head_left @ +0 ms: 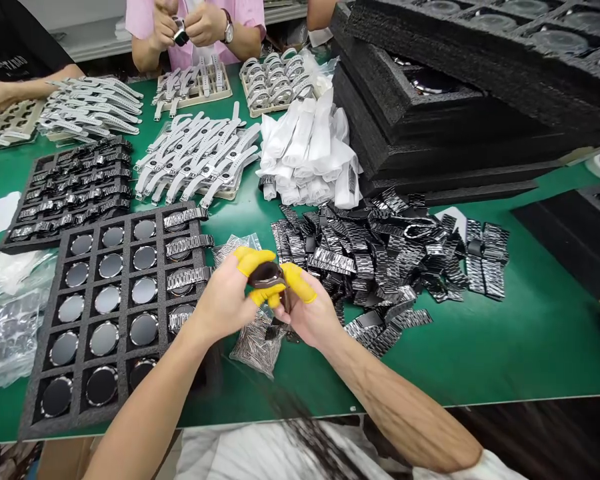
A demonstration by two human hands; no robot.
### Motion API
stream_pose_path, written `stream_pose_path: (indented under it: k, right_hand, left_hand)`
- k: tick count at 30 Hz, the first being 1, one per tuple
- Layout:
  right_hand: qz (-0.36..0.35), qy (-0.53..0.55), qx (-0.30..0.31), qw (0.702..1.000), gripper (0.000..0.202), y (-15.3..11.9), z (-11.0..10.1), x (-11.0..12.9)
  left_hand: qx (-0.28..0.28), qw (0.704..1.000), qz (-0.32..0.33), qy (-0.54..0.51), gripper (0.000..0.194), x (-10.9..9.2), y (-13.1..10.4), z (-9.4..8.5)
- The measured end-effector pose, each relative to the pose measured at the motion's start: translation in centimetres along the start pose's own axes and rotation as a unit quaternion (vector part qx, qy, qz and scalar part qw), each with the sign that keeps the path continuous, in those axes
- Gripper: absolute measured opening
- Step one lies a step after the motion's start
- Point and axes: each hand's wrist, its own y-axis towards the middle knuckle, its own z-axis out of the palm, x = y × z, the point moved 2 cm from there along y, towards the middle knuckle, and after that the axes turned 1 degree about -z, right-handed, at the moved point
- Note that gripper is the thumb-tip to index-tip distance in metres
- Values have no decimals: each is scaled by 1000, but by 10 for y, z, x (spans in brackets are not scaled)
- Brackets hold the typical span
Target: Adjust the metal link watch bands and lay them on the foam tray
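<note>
A dark round watch case (266,275) is held between my two hands above the green table, near the middle. My left hand (233,293), with yellow finger covers, pinches its left side. My right hand (310,303), also in yellow finger covers, grips at the right side of the watch; a dark part beneath it is mostly hidden by the fingers. Under and beside my hands lie clear bags of small metal pins (258,345). At my left is a black foam tray (87,233) of round watch faces, its right column fitted with black metal bands.
Loose black metal bands (380,247) are heaped right of my hands. Behind lie white wrapped pieces (307,147), white-strap watches (195,157) and another black tray (70,193). Stacked black foam trays (460,147) rise at the back right. Across the table, a person handles a watch.
</note>
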Motion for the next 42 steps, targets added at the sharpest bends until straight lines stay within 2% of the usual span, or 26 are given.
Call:
stream_pose_path:
  k: [3,6,8,9,11,12,14,16,17,18,19,21,22,23,24,25,27,28,29,31,34,37,40,42]
  right_hand:
    - [15,-69,83,994,56,0,0,1]
    - [118,-174,174,962,48,-3,1,-4]
    - [167,-221,193,941,41,-5,-2,-6]
    - [171,-229,182,941,40,-4,-4,-6]
    - [132,-213,108,962,41,0,-9,-2]
    - [97,-193,58,975,43,2,-12,1]
    - [28,-146,-28,989,46,6,-17,7]
    - [-25,-113,-73,991,46,6,-19,13]
    - [-43,-106,-80,990,45,5,-20,16]
    - [-58,-104,-79,990,44,4,-20,18]
    - [-73,-109,-73,989,42,3,-20,19]
    - [-103,-159,-52,981,36,2,-21,20]
    - [-117,-221,-34,968,32,1,-21,19]
    - [-129,-310,-7,942,26,1,-21,17]
    - [-140,-415,26,899,19,1,-21,14]
    - [-144,-524,63,837,13,1,-21,10]
    - [-137,-695,132,693,8,1,-19,-2]
    - [-132,-749,154,631,8,0,-18,-8]
    - [-127,-787,164,581,9,0,-17,-13]
    - [-121,-834,163,512,11,0,-12,-22]
    - [-114,-878,141,443,16,2,-2,-29]
    - [-99,-900,141,400,16,5,6,-33]
    - [-90,-900,161,395,14,9,7,-34]
    - [-105,-888,176,411,12,12,2,-32]
  left_hand:
    - [-127,991,-18,22,12,5,2,-10]
    - [-268,955,-90,-88,21,11,4,-22]
    - [-321,925,-125,-160,24,15,5,-27]
    - [-326,921,-126,-173,24,15,5,-28]
    - [-283,942,-92,-154,21,14,5,-26]
    - [-231,961,-67,-137,18,12,4,-22]
    - [-84,990,-45,-104,13,8,1,-9]
    - [48,989,-92,-106,16,5,-2,6]
    - [82,980,-130,-127,19,4,-4,11]
    - [87,968,-173,-162,22,4,-5,15]
    - [69,951,-217,-209,25,4,-4,16]
    - [-11,902,-295,-316,27,5,-2,11]
    - [-62,872,-325,-360,28,7,0,6]
    - [-111,844,-346,-394,30,9,2,0]
    - [-151,821,-357,-419,32,12,3,-6]
    - [-184,802,-359,-440,32,14,5,-12]
    - [-229,769,-359,-476,32,18,7,-18]
    - [-241,753,-363,-494,32,19,7,-19]
    - [-249,737,-369,-509,31,20,6,-19]
    - [-252,715,-383,-527,31,21,5,-15]
    - [-241,708,-384,-542,34,17,3,-11]
    - [-224,724,-375,-534,37,14,2,-9]
    - [-202,770,-366,-482,33,14,2,-7]
    - [-178,803,-355,-444,32,16,2,-4]
